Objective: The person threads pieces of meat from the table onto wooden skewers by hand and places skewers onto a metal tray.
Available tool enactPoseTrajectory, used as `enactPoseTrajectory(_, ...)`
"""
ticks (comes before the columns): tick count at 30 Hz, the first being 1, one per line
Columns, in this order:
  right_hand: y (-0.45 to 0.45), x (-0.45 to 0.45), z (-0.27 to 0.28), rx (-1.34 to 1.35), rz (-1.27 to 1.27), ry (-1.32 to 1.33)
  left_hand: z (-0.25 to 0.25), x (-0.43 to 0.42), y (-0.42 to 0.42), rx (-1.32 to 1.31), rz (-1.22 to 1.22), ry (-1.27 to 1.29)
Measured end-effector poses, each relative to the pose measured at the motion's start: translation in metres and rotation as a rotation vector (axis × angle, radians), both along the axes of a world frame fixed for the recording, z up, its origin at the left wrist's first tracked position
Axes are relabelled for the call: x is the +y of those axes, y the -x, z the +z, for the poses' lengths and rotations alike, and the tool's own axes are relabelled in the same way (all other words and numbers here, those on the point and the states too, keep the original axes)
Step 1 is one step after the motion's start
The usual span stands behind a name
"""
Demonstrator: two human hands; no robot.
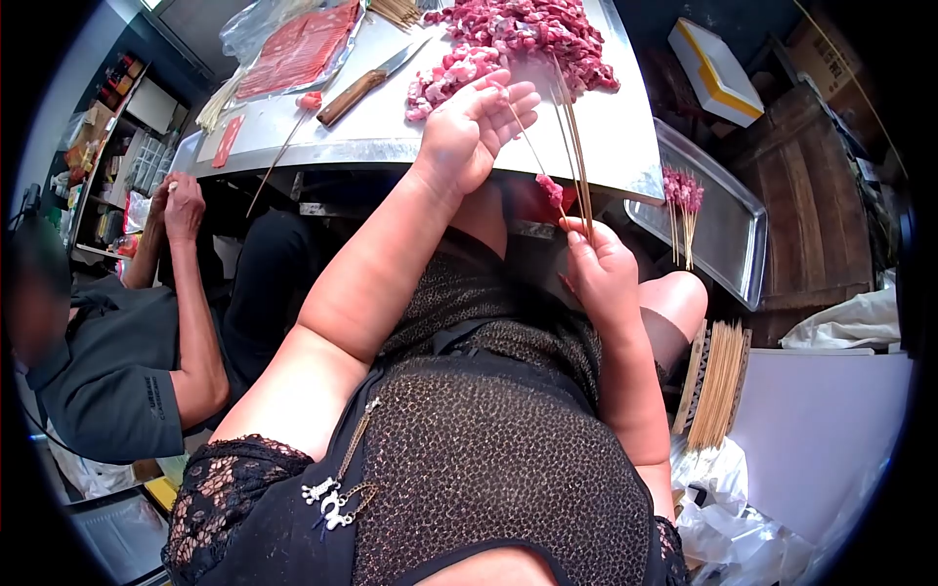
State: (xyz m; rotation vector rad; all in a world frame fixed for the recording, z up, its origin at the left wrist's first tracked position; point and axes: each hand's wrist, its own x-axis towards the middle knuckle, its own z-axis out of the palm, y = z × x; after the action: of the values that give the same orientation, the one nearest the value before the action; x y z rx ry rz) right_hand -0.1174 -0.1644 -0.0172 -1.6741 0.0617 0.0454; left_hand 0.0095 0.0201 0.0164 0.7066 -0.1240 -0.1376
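Observation:
My right hand (601, 262) is closed around several thin wooden skewers (575, 146). One of them slants up to the left and carries a small chunk of red meat (550, 190) just above my fingers. At that skewer's upper tip, my left hand (477, 132) pinches a small pinkish piece of meat between thumb and index finger, partly hidden. Its other fingers are spread. Behind my left hand, a large heap of cut raw meat (528, 39) lies on the metal-edged white table (381, 137).
A wooden-handled knife (352, 97), a skewer with one meat piece (280, 161) and bagged red packets (303, 49) lie on the table. Meat skewers (683, 200) rest on a metal tray (747, 230). Bare skewers (718, 386) fill a rack at right. Another person (117, 352) sits at left.

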Motion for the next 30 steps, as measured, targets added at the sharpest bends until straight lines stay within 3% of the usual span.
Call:
enactPoseTrajectory(6,0.005,0.001,0.005,-0.049,-0.022,0.027,-0.005,-0.003,-0.003,-0.005,0.038,-0.085)
enactPoseTrajectory(13,0.008,0.002,0.003,-0.011,-0.011,0.021,-0.007,-0.003,0.0,0.009,0.022,-0.012)
enactPoseTrajectory(21,0.008,-0.009,0.017,-0.075,0.019,0.255,-0.011,0.0,0.001,0.007,-0.023,-0.046)
enactPoseTrajectory(30,0.006,-0.014,0.009,-0.008,0.046,0.127,-0.009,-0.003,0.008,0.028,-0.164,-0.099)
